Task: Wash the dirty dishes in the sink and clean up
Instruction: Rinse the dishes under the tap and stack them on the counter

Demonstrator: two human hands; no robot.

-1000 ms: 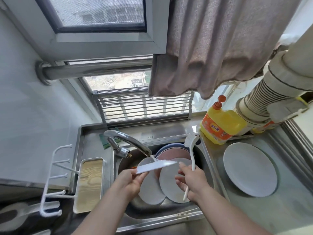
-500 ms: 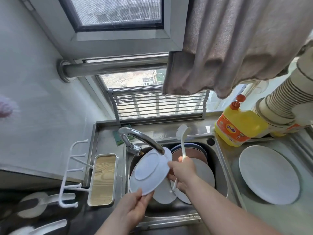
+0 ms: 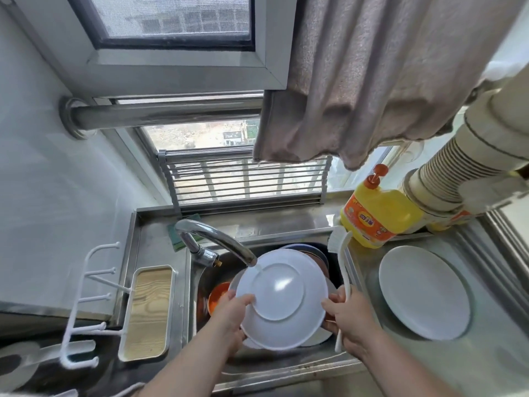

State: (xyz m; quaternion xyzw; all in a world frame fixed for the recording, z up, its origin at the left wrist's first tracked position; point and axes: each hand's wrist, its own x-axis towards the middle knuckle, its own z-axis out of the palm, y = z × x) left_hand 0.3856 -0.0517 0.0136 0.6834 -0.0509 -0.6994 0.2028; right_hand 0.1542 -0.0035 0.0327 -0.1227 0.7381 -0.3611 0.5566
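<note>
The left hand (image 3: 229, 316) grips the near-left rim of a round white plate (image 3: 282, 299), thumb lying over its upturned underside, and holds it tilted above the stainless steel sink (image 3: 286, 365), with the plate's far edge just under the spout of the curved chrome tap (image 3: 217, 239). The right hand (image 3: 347, 319) is curled round the handle of a long white dish brush (image 3: 345, 270), whose bristle head points up and away towards the back of the sink, while its fingers touch the plate's right rim. This looks like the rinsing or scrubbing of the plate's back, and it would go best with the left hand keeping the plate sloped so water runs off into the sink, and the brush turned head-down to sweep from the foot ring outward before the plate joins the clean white plate (image 3: 423, 293) lying flat on the steel drainboard to the right, near the yellow detergent bottle with an orange pump (image 3: 378, 216). Whether water is actually running is hard to tell; only a pale streak shows at the spout. The held plate hides most of the dishes beneath it: only an orange bowl (image 3: 219, 296) at the left and the rims of a few more plates behind show.
</note>
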